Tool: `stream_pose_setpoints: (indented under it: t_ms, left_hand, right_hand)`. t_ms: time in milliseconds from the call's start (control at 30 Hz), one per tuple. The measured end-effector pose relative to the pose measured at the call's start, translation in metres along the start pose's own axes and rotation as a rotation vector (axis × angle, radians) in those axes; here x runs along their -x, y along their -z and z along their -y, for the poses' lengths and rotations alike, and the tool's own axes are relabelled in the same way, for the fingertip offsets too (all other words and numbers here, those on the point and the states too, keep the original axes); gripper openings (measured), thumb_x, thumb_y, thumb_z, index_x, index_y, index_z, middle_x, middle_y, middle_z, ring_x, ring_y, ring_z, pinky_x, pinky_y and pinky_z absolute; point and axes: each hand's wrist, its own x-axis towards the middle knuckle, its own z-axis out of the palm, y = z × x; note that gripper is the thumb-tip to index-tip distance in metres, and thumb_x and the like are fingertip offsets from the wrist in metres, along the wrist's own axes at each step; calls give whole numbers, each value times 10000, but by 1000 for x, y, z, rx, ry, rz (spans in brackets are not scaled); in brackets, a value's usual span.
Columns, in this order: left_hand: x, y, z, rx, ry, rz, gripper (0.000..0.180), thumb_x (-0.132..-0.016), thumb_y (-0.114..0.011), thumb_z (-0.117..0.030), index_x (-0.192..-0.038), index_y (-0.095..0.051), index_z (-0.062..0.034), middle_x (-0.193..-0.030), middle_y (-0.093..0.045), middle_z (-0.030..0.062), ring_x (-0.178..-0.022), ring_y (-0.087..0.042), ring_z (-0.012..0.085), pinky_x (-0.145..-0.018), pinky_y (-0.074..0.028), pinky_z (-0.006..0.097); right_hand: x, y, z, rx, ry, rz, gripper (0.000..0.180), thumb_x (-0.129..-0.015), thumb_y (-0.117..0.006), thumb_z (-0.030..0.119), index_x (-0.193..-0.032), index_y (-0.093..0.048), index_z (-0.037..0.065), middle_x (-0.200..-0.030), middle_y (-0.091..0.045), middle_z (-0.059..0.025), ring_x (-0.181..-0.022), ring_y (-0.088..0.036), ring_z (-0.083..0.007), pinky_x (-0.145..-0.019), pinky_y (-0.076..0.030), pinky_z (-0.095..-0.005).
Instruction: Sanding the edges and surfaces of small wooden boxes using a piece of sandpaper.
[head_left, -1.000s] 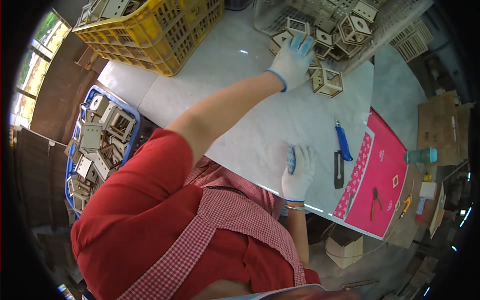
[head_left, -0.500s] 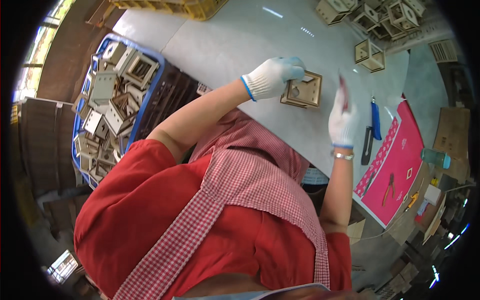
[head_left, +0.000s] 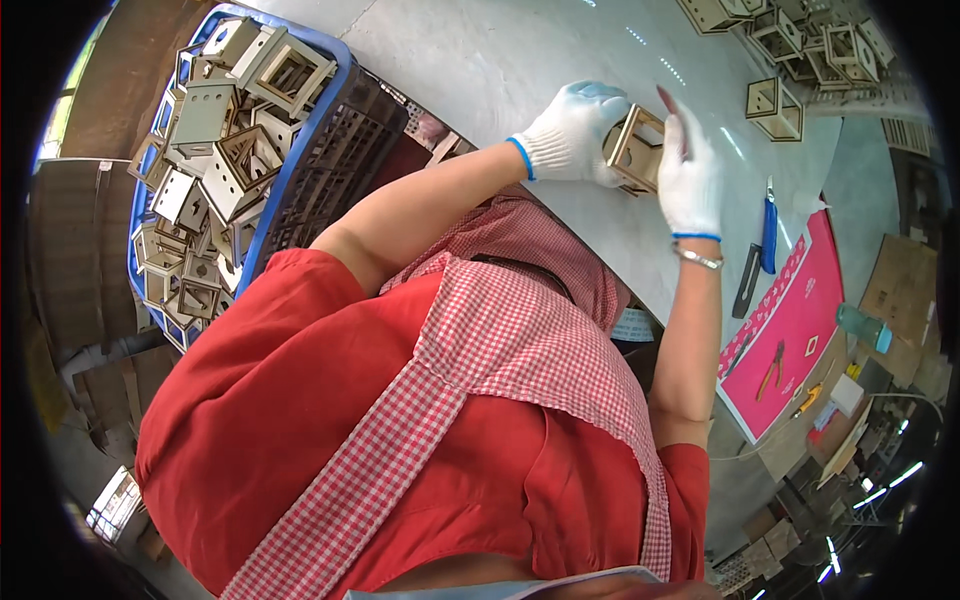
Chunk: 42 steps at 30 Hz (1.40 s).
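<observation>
Right of wooden frame (head_left: pixel 640 156), printed sheet (head_left: pixel 802 308)

- A pale grey table (head_left: pixel 480 60), smooth and faintly veined, runs across the top; broken streaks of glare shine on it.
- Upper left, a window (head_left: pixel 62 120) shows as a narrow, bright, greenish strip.
- A dark brown panel (head_left: pixel 85 220) stands below it, in shade.
- Lower left, a bright opening (head_left: pixel 115 503), too small to make out.
- Grey floor (head_left: pixel 740 485) shows past the table's lower right edge.
- Lower right, white light tubes (head_left: pixel 906 473) glow against dim, cluttered surroundings.
</observation>
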Motion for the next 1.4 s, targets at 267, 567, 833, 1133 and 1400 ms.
stream_pose_setpoints:
  t_ms: [267, 567, 833, 1133, 1400]
  left_hand:
    - [3, -38, 24, -264, -45, -188, 364, -651, -746, -252, -935, -586, -90, -891, -670, 101, -818, -654, 300, -956, -478, 403]
    - [4, -59, -19, -388, 197, -238, 298, -696, -703, -240, -920, -575, -92, -883, -660, 95, -840, -631, 323, -1010, -456, 419]
    - [-5, -62, -6, -423, 252, -93, 410, -701, -745, -294, -1020, -618, -70, -990, -662, 91, -935, -630, 293, -1004, -455, 429]
    - [-32, 17, -62, -483, -322, -165, 305, -786, -726, -251, -1045, -674, -97, -969, -712, 107, -892, -641, 316, -1097, -403, 475]
    - [10, 33, 14, -367, -59, 578, 223, -826, -731, -273, -966, -727, -100, -1003, -748, 109, -1060, -643, 269, -1210, -326, 497]
  right_hand:
    - [82, -37, 64, -15, 513, -52, 712, -773, -678, 25, -1469, -549, 102, -1530, -508, -204, -1369, -538, -357, -1077, -477, -486]
    - [89, -31, 76, 161, 512, -111, 545, -956, -626, 94, -1488, -523, 37, -1541, -502, -209, -1436, -469, -382, -1211, -360, -445]
    - [93, -41, 45, 350, 364, -285, 472, -1003, -575, 87, -1473, -550, 41, -1578, -471, -180, -1456, -461, -322, -1175, -414, -466]
    - [48, 26, 57, -331, -64, -530, 403, -1120, -477, 275, -1360, -587, -29, -1264, -706, -132, -1040, -673, -226, -900, -519, -308]
    - [-20, 11, 45, -243, 225, -247, 337, -1055, -593, 255, -1040, -694, -66, -832, -714, -60, -681, -556, -157, -643, -475, -322]
